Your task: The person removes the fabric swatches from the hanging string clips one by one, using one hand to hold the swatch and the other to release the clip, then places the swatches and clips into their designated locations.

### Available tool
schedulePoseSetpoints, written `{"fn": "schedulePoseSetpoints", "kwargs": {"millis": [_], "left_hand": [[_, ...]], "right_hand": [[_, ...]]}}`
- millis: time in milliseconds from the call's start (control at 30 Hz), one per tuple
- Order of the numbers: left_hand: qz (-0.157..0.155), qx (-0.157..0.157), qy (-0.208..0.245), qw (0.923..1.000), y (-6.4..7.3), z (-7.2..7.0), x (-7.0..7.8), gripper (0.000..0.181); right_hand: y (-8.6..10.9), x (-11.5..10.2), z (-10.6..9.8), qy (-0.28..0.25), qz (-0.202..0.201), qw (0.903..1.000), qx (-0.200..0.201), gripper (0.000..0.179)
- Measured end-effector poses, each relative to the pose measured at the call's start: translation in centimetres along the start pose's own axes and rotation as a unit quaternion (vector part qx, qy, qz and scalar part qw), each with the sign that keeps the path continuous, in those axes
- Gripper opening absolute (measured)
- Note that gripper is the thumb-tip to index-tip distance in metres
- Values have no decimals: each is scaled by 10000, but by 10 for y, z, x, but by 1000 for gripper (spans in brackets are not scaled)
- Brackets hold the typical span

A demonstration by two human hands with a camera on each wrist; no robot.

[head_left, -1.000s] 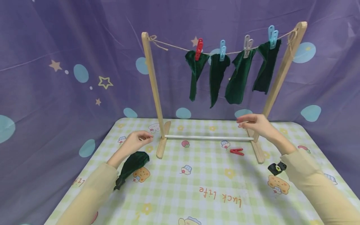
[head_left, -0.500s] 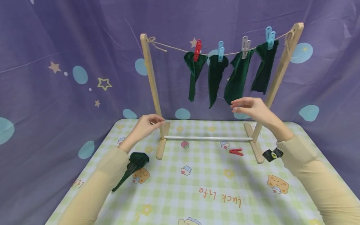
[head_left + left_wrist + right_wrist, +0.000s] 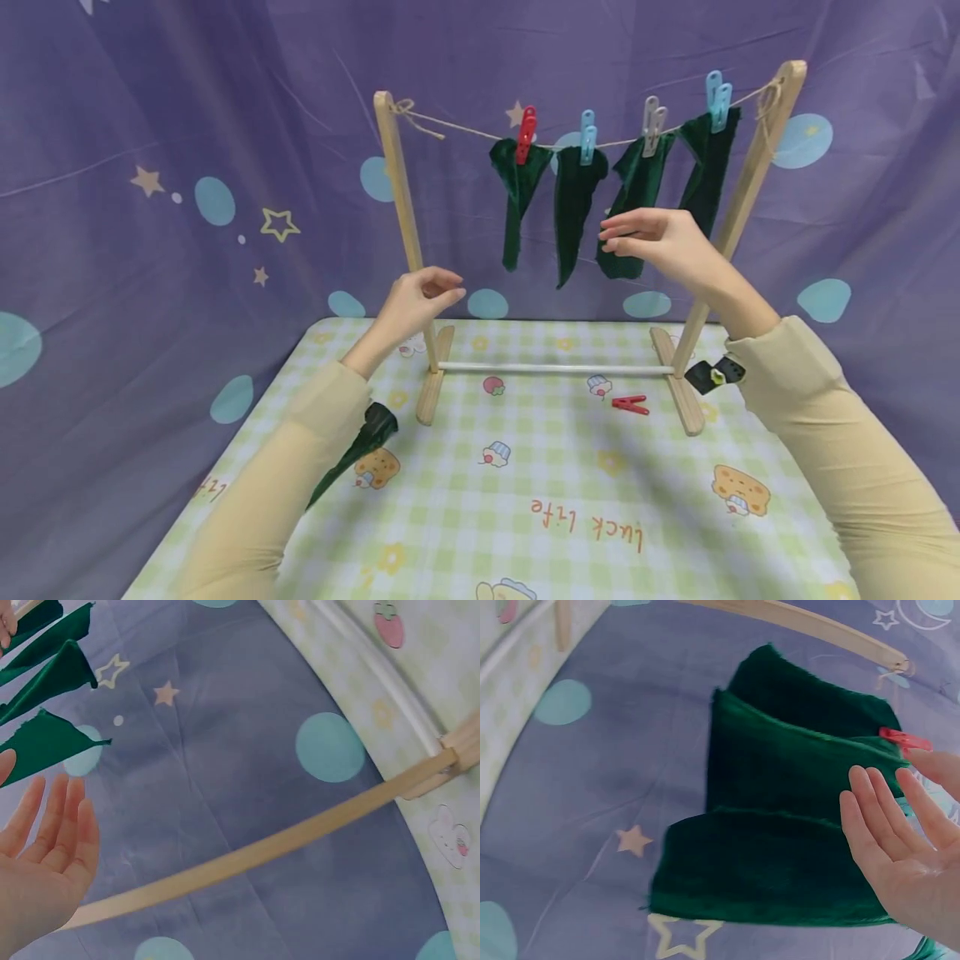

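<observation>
Only the head view takes in the whole wooden drying rack (image 3: 405,192), the four green cloths (image 3: 573,217) pegged along its twine (image 3: 461,128), a fifth green cloth (image 3: 372,435) on the counter (image 3: 555,483), partly behind the left sleeve (image 3: 262,500), and a loose red clothespin (image 3: 631,405) near the rack's right foot. There the left hand (image 3: 420,302) is raised by the left post, and the right hand (image 3: 675,248) overlaps the two rightmost hanging cloths.

The wrist views add the palms. The left hand's fingers are nearly straight and slightly spread; the right hand's are straight, three close together and the index finger apart. In the head view, a gap separates each thumb from its fingertips. Whether the right hand touches a cloth cannot be told.

The hanging cloths have a velvety sheen, and the right wrist view brings out their frayed edges. One tapers to a point; others end bluntly. Their clothespins (image 3: 588,137) are perforated plastic: one red, two light blue, one greyish. The rack's pale posts have rounded tops, and a slim, smooth white rod (image 3: 555,367) joins its feet.
</observation>
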State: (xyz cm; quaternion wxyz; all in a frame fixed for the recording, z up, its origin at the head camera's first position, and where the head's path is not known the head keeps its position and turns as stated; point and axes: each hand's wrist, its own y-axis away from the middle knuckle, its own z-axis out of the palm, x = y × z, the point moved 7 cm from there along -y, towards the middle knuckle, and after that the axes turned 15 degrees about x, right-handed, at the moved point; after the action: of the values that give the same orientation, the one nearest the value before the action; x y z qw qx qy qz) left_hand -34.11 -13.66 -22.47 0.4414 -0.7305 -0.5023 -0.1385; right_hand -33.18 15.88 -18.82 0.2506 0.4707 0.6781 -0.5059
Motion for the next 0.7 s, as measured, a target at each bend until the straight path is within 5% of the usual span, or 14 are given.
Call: {"fn": "schedulePoseSetpoints", "kwargs": {"millis": [467,700], "left_hand": [[-140,302,720,9969,-23,14,28,42],[-68,309,733,9968,-31,24,42,48]], "right_hand": [[-31,-45,6,-688,-116,9970,335,40],[-45,-67,9,-804,-170,9954,493,38]]}}
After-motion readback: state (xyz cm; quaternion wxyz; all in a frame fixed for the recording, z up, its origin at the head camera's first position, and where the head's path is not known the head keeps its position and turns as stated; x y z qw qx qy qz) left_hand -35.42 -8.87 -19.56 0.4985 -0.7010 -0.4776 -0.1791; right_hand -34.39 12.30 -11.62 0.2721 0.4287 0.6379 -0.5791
